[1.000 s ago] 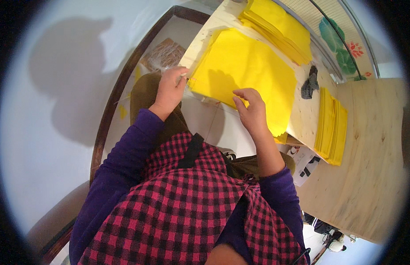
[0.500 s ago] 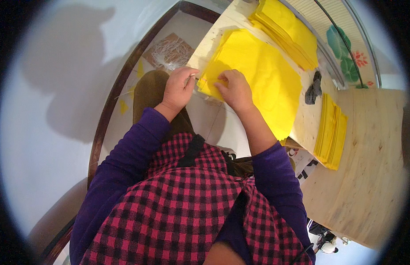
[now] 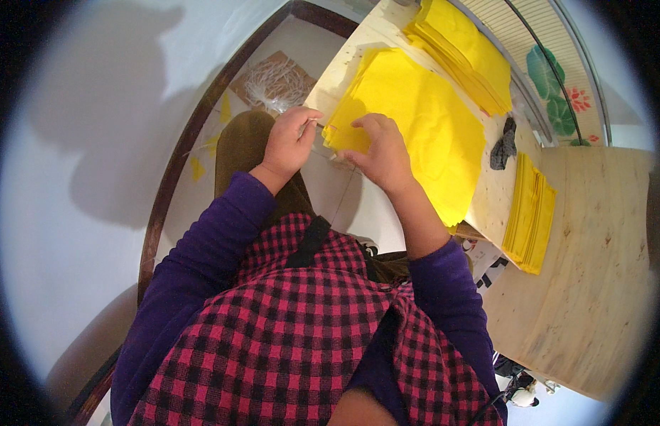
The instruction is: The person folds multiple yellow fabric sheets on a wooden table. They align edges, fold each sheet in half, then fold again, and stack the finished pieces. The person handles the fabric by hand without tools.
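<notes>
My left hand (image 3: 291, 140) is closed in a pinch beside the near-left corner of the yellow fabric sheets. A thin white piece (image 3: 313, 120) shows at its fingertips; it is too small to name surely. My right hand (image 3: 384, 155) hovers at the same corner with thumb and forefinger spread apart, nothing visible between them. The stack of yellow fabric sheets (image 3: 426, 121) lies flat on the pale wooden board (image 3: 333, 67), its left corner reaching the board's edge.
Behind lies a folded yellow stack (image 3: 465, 50); another yellow bundle (image 3: 530, 213) sits at the right. A dark grey rag (image 3: 503, 145) lies between them. White strings (image 3: 273, 84) rest on cardboard on the floor. A wooden table (image 3: 579, 284) stands at the right.
My right thumb and forefinger have spread wider, with the thumb moving down off the yellow corner. My left hand has stayed nearly in place, still pinching.
</notes>
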Demonstrator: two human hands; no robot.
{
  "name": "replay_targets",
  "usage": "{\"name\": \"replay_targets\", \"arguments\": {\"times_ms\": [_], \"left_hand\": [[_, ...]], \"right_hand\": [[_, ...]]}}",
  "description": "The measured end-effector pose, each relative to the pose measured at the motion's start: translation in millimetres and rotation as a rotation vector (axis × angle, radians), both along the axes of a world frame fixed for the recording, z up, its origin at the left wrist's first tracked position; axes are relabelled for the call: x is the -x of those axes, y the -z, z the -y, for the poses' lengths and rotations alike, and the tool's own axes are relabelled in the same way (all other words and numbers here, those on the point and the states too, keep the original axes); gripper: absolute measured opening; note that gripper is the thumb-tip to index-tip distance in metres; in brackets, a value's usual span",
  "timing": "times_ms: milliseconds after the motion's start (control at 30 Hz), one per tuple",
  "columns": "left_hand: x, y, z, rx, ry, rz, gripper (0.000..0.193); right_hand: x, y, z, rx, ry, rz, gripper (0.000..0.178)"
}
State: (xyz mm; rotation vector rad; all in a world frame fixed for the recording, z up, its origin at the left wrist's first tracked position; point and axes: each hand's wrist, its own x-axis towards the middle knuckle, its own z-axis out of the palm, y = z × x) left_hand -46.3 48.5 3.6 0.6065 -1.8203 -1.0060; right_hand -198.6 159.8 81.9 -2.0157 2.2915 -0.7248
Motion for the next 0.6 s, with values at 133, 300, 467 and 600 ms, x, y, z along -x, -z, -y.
{"name": "replay_targets", "arguments": {"times_ms": [133, 300, 467, 600], "left_hand": [[1, 2, 1, -0.020, 0.003, 0.014, 0.013], [0, 1, 1, -0.017, 0.009, 0.026, 0.014], [1, -1, 0, -0.042, 0.017, 0.022, 0.013], [0, 0, 1, -0.042, 0.022, 0.039, 0.013]], "right_hand": [[-9, 1, -9, -0.004, -0.034, -0.127, 0.038], [0, 6, -9, -0.028, 0.006, 0.046, 0.023], [7, 13, -10, 0.043, 0.060, 0.207, 0.013], [10, 18, -10, 0.023, 0.197, 0.451, 0.014]]}}
